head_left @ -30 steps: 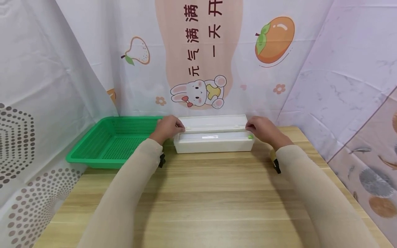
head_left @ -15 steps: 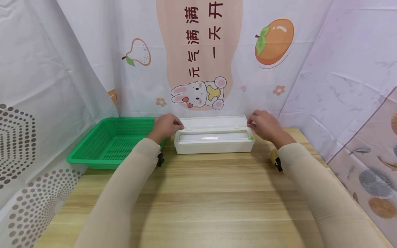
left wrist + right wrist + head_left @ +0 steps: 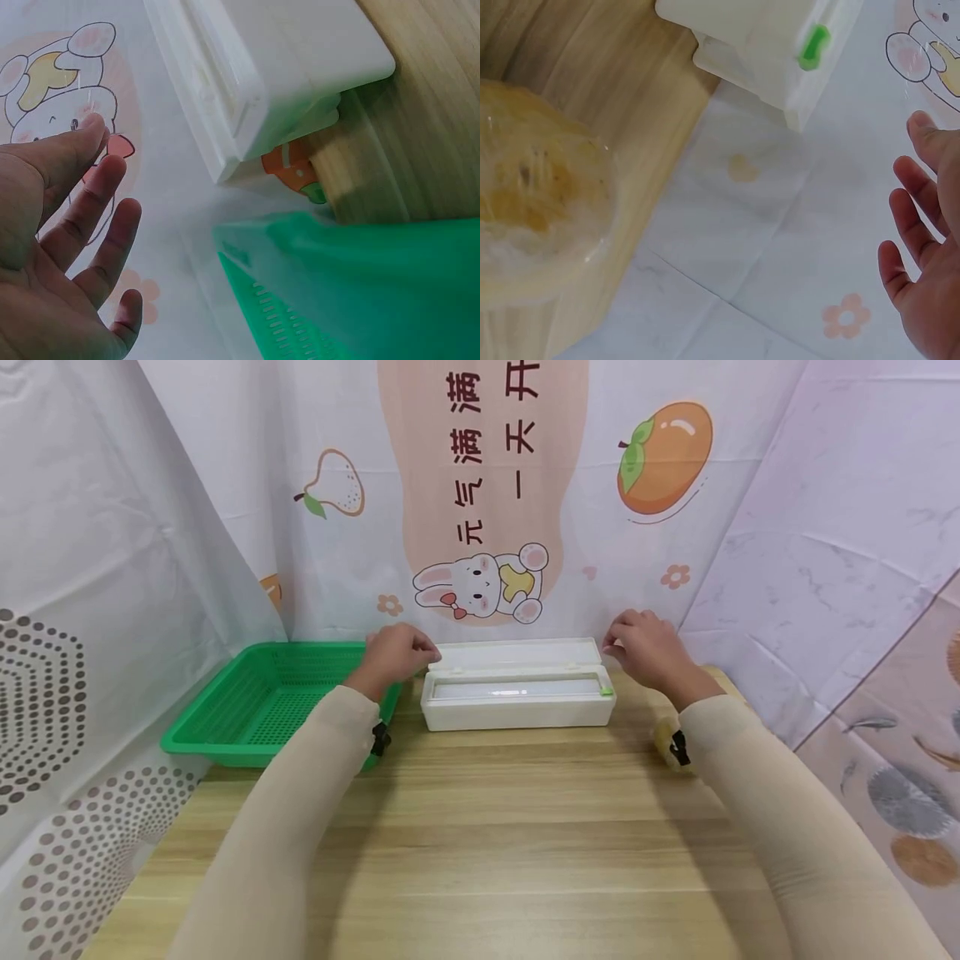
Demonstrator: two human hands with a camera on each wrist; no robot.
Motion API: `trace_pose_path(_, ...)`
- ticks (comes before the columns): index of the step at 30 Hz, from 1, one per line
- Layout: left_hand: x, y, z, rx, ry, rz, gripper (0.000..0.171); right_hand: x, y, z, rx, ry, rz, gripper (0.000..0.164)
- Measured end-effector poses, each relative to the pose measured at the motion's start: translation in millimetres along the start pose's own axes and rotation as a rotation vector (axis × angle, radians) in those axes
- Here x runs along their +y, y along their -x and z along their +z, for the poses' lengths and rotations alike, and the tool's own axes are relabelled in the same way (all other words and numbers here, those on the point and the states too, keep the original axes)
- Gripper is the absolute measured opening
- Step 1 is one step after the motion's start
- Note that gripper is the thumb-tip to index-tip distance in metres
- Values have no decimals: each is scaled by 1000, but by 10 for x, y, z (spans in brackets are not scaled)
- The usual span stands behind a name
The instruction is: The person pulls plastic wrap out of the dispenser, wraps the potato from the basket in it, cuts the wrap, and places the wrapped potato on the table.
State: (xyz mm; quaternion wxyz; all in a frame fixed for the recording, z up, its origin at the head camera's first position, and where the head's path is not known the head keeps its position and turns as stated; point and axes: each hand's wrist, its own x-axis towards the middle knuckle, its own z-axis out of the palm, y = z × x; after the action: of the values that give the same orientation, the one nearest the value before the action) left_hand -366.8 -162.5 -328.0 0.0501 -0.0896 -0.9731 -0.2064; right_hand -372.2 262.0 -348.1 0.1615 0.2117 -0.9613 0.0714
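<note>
A long white box (image 3: 517,717), which looks like a cling film dispenser, stands at the back of the table. Its lid (image 3: 517,653) is raised, and a clear window shows in the top with a green slider (image 3: 606,691) at the right end. My left hand (image 3: 393,656) hovers just beyond the box's left end, fingers apart in the left wrist view. My right hand (image 3: 647,652) is raised past the right end, thumb and fingers spread in the right wrist view. Thin glints show near both thumbs; whether clear film is there I cannot tell.
A green perforated basket (image 3: 176,737) stands at the back left, partly under my left arm. Beneath my right wrist lies a round yellow-brown thing (image 3: 540,180) in clear wrapping. A printed curtain (image 3: 337,568) hangs close behind the box.
Both hands have moved up and outward from the box's ends, where their fingers were at the window's back edge. A frame around the window now shows more plainly. The basket has stayed put.
</note>
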Motion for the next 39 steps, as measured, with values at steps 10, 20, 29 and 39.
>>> trace_pose_path(10, 42, -7, -130, 17, -9, 2, 19, -16, 2, -166, 33, 23, 0, 8)
trace_pose_path(20, 117, 12, -283, 41, -24, 28, 17, -14, 5, -304, 54, 33, -6, 7)
trace_pose_path(29, 177, 44, -424, 50, -45, 17, 19, -21, -13, -450, 102, 63, -24, 7)
trace_pose_path(39, 238, 73, -504, 46, -13, 4, 18, 35, 22, -583, 113, -30, -62, 5)
